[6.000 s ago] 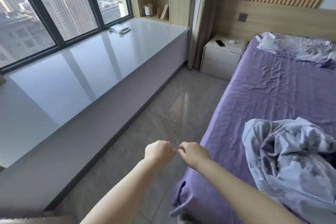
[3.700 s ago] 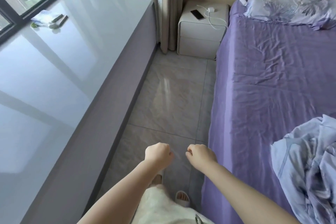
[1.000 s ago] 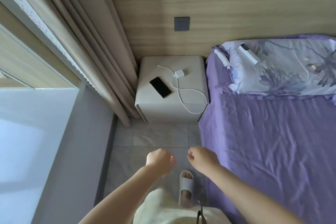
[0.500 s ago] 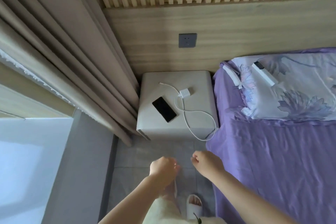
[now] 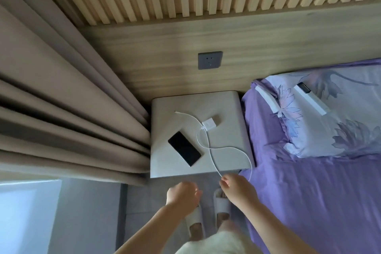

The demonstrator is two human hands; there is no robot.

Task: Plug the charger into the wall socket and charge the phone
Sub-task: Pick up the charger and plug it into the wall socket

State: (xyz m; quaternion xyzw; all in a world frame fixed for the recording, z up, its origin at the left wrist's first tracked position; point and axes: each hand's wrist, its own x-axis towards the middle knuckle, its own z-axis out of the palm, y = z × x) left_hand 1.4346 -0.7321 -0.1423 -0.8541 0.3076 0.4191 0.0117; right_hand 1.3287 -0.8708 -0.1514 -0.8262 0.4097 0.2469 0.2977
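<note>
Since half a second ago the view has closed in on the nightstand and the right hand has come forward to the cable where it hangs over the front edge. Right hand's fingertips sit at the cable, seemingly pinching it; contact not fully clear. Left hand loosely curled, holding nothing, over the floor just short of the nightstand. Charger, a white block, lies on the nightstand top toward the back, cable attached and looping across the surface; the free connector end lies at the back left. Phone, screen dark, lies flat and diagonal to the left of the cable, not connected. Wall socket, grey, set in the wooden panel above the nightstand, nothing plugged in. Curtain to the left; bed with purple sheet and floral pillow to the right. Slippered feet below the hands.
</note>
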